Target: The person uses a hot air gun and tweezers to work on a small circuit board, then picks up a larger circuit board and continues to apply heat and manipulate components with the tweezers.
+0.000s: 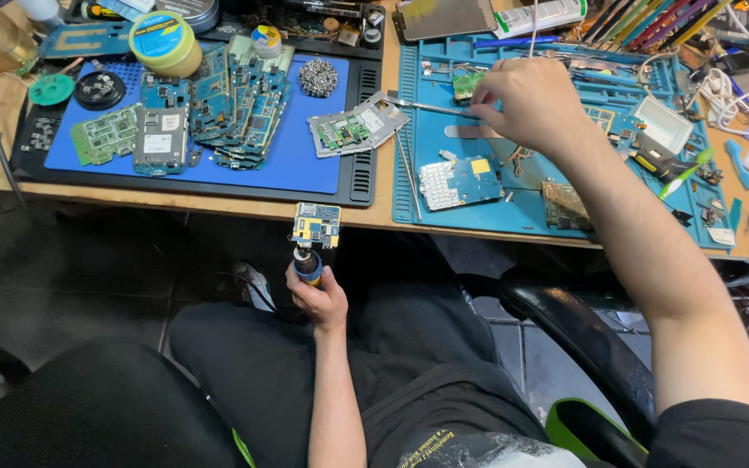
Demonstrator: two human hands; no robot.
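Two hands are at work over a cluttered wooden surface (218,201). The left hand (318,299) sits low, below the surface's front edge and above the lap, its fingers (298,293) curled tight around a short cylindrical tool (309,264) with a blue and yellow band. A small circuit board (316,224), yellow and blue with tiny metal parts, stands at the tool's top end, just in front of the surface's edge.

The right hand (526,100) reaches forward over the teal work mat (422,186), its fingers bent and pinched close together on thin metal tweezers (426,107), which lie nearly flat and point left. Whether the fingertips fully meet cannot be told, since the knuckles hide them.

On the teal mat, near that hand, lie a pale perforated board (459,182) with a yellow patch, a flat metal spatula (465,132) and a white open box (662,125). To the left, a smooth blue mat (305,169) carries a fanned stack of green-blue boards (240,108), a knotted ball of metal wool (317,77) and a round yellow tin (165,42).
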